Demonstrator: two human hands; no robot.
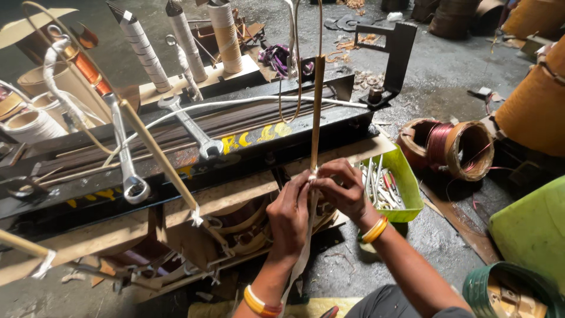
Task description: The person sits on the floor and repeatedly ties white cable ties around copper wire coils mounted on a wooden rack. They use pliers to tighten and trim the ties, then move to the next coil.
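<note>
Daylight, even and fairly bright, brightest on the far floor point(447, 76). Shadows soft, deepest below the worktop point(76, 241) near left. Mild glare on the spanners point(194, 132). Focus sharp centrally; wide-angle stretching at edges.

Both forearms reach forward; left hand point(288, 213) and right hand point(341, 189) meet with fingers point(322, 179) pinched together at the upright strip point(318, 106)

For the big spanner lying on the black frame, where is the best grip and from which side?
Probably by the bare middle of its shank, from above. The spanner lies flat on the black frame, its ring end up by the wrapped posts and its open jaw down near the yellow marks. The shank is the long, narrow, unobstructed part; both hands, left hand and right hand, are busy at the white tape.
</note>
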